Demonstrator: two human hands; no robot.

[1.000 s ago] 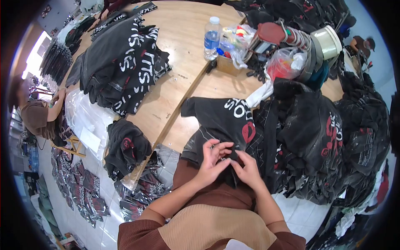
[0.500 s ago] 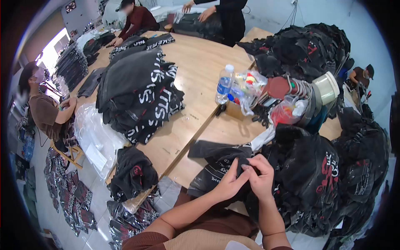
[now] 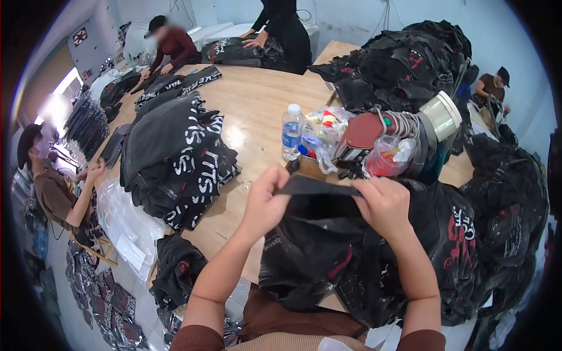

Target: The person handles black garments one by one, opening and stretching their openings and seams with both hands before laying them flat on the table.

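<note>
A black shirt (image 3: 310,240) hangs between my hands, its opening stretched wide near the table's edge. The left side of that opening is pinched in my left hand (image 3: 266,202), and the right side in my right hand (image 3: 383,205). Red print shows on part of the cloth. Just beyond the hands stand a water bottle (image 3: 291,133) and a small box (image 3: 312,166). To the right of my right hand lies a pile of black garments (image 3: 448,234) with red and white print.
A stack of printed black shirts (image 3: 170,158) lies on the wooden table (image 3: 263,88). Behind the box are a red machine (image 3: 360,131) and a white bucket (image 3: 440,116). People sit or stand at left, back and far right. A plastic sheet (image 3: 126,222) hangs at left.
My hands have moved up and apart, from close together to opposite sides of the shirt's opening. The shirt is now raised and spread. The camera view has shifted too.
</note>
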